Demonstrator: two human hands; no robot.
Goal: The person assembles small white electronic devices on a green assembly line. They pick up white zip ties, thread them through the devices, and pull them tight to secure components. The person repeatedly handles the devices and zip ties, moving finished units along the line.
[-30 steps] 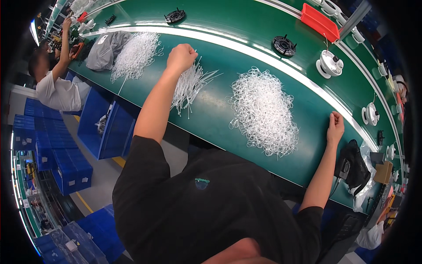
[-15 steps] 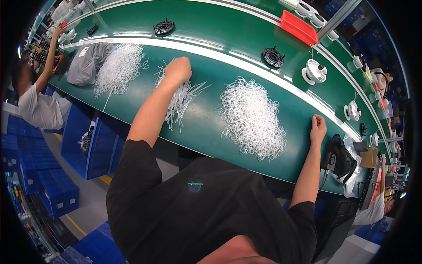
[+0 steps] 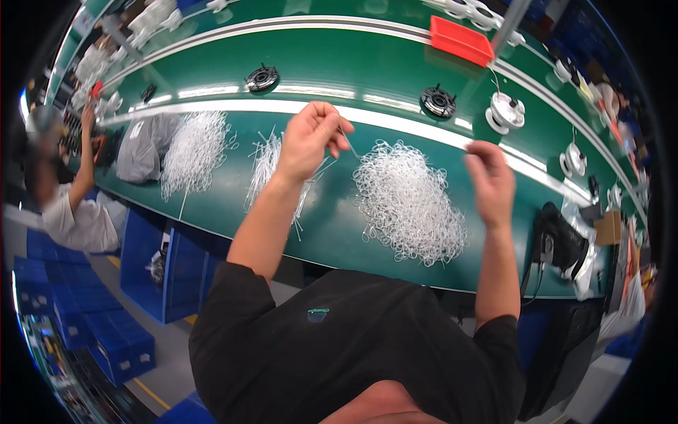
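Observation:
My left hand (image 3: pixel 311 138) is raised over the workbench, its thumb and fingers pinched on a thin cable tie (image 3: pixel 351 145) that slants down to the right. Just beneath that forearm, a loose bunch of straight white cable ties (image 3: pixel 263 169) lies partly covered. To the right is a heap of white cable ties bent into loops (image 3: pixel 409 201). Beyond the heap's right side hovers my right hand (image 3: pixel 492 180), somewhat blurred, with thumb and fingers apart and nothing visible between them.
Another looped pile (image 3: pixel 198 152) and a grey bag (image 3: pixel 143 152) lie left, near a seated co-worker (image 3: pixel 81 215). Black round parts (image 3: pixel 438 102), white round fittings (image 3: pixel 506 112) and a red tray (image 3: pixel 460 41) are along the back. A black bag (image 3: pixel 558 237) lies right.
My left hand has lifted off the straight ties and moved right, now with one tie in its fingers. My right hand has moved up and left, its fingers spreading.

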